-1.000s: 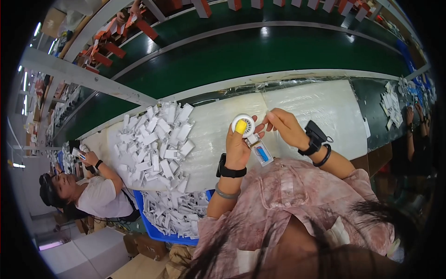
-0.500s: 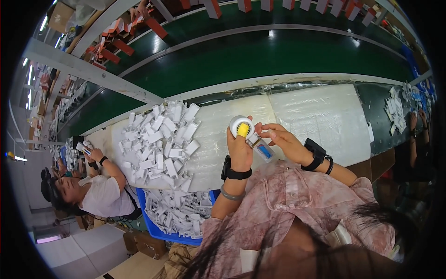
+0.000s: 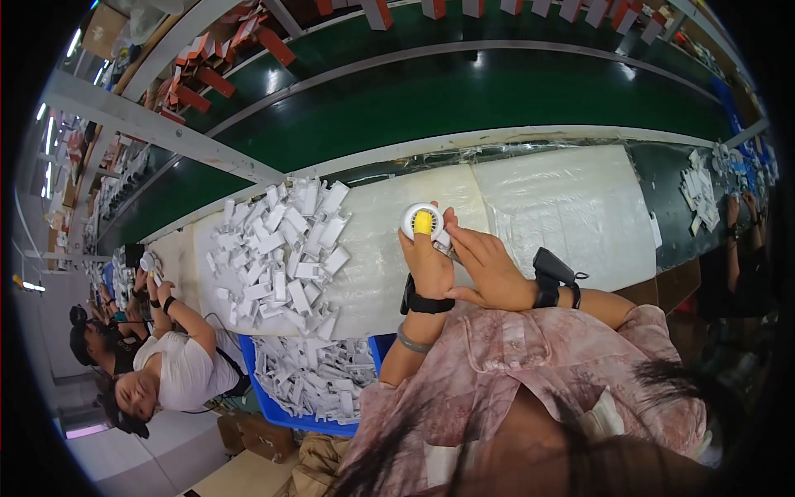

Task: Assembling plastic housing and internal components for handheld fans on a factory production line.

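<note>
Left hand (image 3: 429,269), fingers clamped on white fan (image 3: 411,215), right hand (image 3: 490,269) close beside, fingers together, thumb apart

The round device (image 3: 408,222) in my left hand (image 3: 428,263) looks like smooth white plastic, as do the pieces (image 3: 308,271) heaped on my tabletop (image 3: 658,178). Glossy, wrinkled film (image 3: 571,207) covers much of it, and beyond the tabletop's far edge lies a shiny green belt (image 3: 464,99).
</note>
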`<state>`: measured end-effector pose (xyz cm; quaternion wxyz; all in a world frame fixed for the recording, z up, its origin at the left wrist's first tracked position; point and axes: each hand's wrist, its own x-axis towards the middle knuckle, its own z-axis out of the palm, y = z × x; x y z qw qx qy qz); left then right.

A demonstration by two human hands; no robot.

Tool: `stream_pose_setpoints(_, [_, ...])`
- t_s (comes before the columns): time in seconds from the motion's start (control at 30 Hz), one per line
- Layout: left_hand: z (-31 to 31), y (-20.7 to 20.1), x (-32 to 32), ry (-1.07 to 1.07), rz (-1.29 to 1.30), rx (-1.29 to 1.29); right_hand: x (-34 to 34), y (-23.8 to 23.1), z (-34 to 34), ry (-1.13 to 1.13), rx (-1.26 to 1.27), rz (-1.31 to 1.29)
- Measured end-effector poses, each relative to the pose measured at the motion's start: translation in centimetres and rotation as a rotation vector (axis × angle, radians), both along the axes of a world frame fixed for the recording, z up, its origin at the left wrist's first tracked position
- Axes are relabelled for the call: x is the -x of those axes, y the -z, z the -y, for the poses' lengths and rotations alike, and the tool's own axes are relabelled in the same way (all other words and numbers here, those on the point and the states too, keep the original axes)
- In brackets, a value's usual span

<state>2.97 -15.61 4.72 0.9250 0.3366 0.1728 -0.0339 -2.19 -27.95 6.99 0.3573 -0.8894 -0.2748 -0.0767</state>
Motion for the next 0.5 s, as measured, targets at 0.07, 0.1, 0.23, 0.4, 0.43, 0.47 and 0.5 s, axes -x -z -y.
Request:
stream_pose_setpoints(0.07, [-0.5, 1.3, -0.2, 0.005, 0.002, 0.009, -0.2, 0.1, 0.0, 0.025, 0.094, 0.07])
stream_pose_setpoints(0.1, [-0.7, 1.5, -0.2, 0.004, 0.003, 0.014, -0.6, 0.7, 0.3, -0.032, 0.018, 0.012])
stream_pose_setpoints(0.23, [-1.0, 1.6, -0.1, -0.006, -0.002, 0.049, -0.5, 1.0, 0.9, -0.014, -0.258, -0.234])
stream_pose_setpoints(0.4, [-1.2, 1.4, 0.1, 0.029, 0.029, 0.115, -0.7, 0.3, 1.1, 0.027, -0.392, -0.312])
stream_pose_setpoints(0.43, [-1.1, 1.3, 0.2, 0.03, 0.03, 0.116, -0.7, 0.3, 1.2, 0.035, -0.412, -0.319])
stream_pose_setpoints(0.47, [-1.1, 1.1, 0.3, 0.036, 0.028, 0.124, -0.8, 0.3, 1.2, 0.036, -0.411, -0.318])
stream_pose_setpoints(0.5, [-1.1, 0.9, 0.4, 0.042, 0.025, 0.131, -0.7, 0.3, 1.2, 0.036, -0.445, -0.321])
